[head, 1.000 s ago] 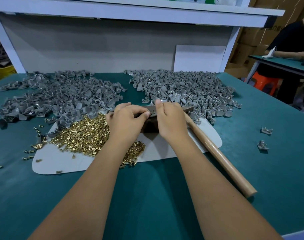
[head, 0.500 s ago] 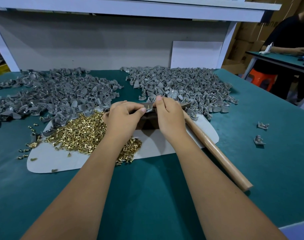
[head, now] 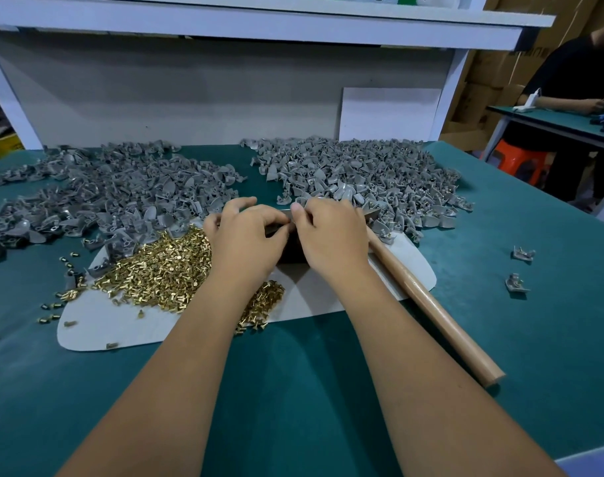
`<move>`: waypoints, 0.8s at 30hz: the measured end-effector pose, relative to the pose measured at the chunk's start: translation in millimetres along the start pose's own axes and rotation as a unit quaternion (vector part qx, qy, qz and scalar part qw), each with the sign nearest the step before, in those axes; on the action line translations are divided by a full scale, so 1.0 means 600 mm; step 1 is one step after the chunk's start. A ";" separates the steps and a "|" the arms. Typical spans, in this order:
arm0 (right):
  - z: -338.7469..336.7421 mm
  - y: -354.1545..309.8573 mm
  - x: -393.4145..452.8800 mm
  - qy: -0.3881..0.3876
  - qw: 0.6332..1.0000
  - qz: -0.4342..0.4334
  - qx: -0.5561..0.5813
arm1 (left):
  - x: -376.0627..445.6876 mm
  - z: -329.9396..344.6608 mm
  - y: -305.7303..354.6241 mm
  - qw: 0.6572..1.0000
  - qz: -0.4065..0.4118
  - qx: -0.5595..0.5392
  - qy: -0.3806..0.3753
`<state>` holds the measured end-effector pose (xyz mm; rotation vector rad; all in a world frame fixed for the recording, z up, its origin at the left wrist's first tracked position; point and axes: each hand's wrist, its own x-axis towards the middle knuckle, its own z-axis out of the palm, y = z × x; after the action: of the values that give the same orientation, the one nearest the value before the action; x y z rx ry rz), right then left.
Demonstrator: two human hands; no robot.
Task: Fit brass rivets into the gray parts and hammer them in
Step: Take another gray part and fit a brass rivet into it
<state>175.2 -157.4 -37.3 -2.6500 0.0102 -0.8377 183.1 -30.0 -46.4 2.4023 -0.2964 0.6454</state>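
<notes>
From my feed, both hands, left hand and right hand, pinched one small gray plastic part over a dark block, shiny brass rivets heaped left, smooth wooden hammer handle right.

A green mat is being seen spread beneath and all around the fingers. A pale sheet is lying on it, just under the fingers and reaching out to either side. Well beyond the fingers, a white board is being leaned against a gray back panel, under a white shelf. Far right of the fingers, a second table, an orange stool and cartons are being shown.
</notes>
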 end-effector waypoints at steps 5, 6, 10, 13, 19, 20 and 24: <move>0.001 -0.013 0.003 0.001 0.998 0.055 -0.015 | -0.001 -0.001 0.002 1.000 0.006 0.014 0.007; 0.002 -0.016 0.003 -0.001 0.998 0.065 -0.017 | -0.001 -0.002 0.003 1.000 0.006 0.014 0.009; 0.007 -0.022 0.003 -0.014 0.997 0.080 -0.014 | -0.002 -0.004 0.006 1.000 -0.009 0.001 0.007; 0.005 -0.018 0.004 -0.035 0.998 0.061 -0.005 | -0.001 -0.004 0.009 1.000 -0.012 0.006 0.006; 0.008 -0.014 0.003 -0.029 0.999 0.039 -0.017 | -0.003 0.001 0.010 0.999 0.019 0.024 0.011; 0.010 -0.012 0.000 -0.021 0.999 0.037 -0.010 | -0.004 0.001 0.009 1.000 0.018 0.018 0.012; 0.007 -0.004 -0.012 0.015 0.991 0.055 0.121 | -0.007 0.001 0.009 1.000 0.005 -0.010 0.015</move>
<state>171.5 -152.8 -43.8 -2.3864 0.0586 -0.7874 177.9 -34.4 -46.6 2.3707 -0.3008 0.6779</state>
